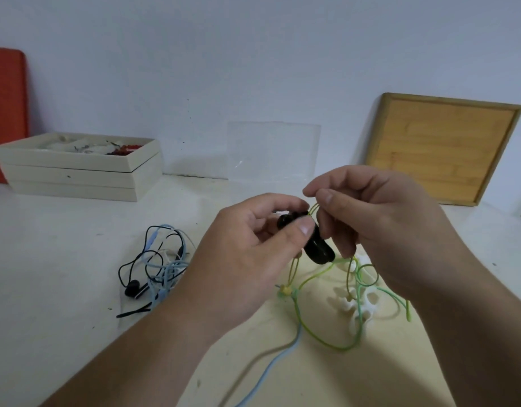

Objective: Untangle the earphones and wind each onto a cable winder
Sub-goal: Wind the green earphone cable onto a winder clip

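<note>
Two hands meet above the worktop point(62, 259) in the head view. My left hand point(241, 259) has its fingers curled round a black winder point(318, 248), thumb pressed on top, holding it raised off the surface. My right hand point(379, 218) is closed in a pinch: thumb and forefinger nip the green cord point(313, 208) just where it meets the winder's upper end, the other fingers folded beneath. The rest of that cord hangs down and trails in loops over the worktop under my right wrist, crossing white winders point(365, 304) that lie there. A blue cord point(271, 365) runs toward me between my forearms. Left of my left hand, well apart from it, sits a tangle point(159, 265) of black and blue earphones. At the back stand stacked trays point(77, 171), a clear sheet point(272, 151) and a wooden board point(441, 148) leaning on the wall.
</note>
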Tool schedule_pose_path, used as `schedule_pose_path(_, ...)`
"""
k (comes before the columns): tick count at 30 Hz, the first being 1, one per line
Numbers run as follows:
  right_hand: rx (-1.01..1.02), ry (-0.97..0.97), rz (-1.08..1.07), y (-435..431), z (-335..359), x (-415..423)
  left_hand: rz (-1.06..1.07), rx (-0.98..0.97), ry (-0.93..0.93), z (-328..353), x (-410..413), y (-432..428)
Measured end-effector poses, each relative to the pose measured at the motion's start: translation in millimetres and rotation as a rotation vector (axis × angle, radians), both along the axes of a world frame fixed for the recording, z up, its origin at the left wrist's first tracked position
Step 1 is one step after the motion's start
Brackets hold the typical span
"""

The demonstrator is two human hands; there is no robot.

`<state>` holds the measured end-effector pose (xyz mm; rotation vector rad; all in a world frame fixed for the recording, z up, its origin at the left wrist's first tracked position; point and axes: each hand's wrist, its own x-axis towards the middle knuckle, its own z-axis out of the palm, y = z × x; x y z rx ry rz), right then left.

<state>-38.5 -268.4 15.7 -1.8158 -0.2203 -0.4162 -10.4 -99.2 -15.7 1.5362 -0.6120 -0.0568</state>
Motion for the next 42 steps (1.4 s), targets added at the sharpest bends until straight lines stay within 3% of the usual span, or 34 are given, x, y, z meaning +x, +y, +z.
schedule_pose_path(9, 0.143, -0.035, -0.135, -1, 3, 1, -0.148, 0.041, 0.014, 2, -1, 4)
schedule_pose_path(19, 0.322, 0.000, -0.334, -11, 1, 8, -0.194, 0.046, 0.220, 1, -3, 1)
schedule_pose_path(27, 0.584, 0.385, -0.072, -31, 11, 2, -0.061, 0.177, 0.172, 1, 5, 6)
schedule_pose_path(32, 0.693, 0.370, 0.034, -51, 14, -3, -0.006, 0.133, 0.160, 0, 15, 13)
schedule_pose_path(35, 0.570, 0.381, 0.116, -63, 11, -3, 0.131, 0.090, 0.153, 2, 22, 15)
schedule_pose_path(39, 0.214, 0.504, 0.271, -71, 4, -4, 0.386, -0.062, 0.161, 11, 39, 30)
schedule_pose_path(42, -0.099, 0.596, 0.233, -67, 1, -5, 0.472, -0.102, 0.180, 15, 48, 41)
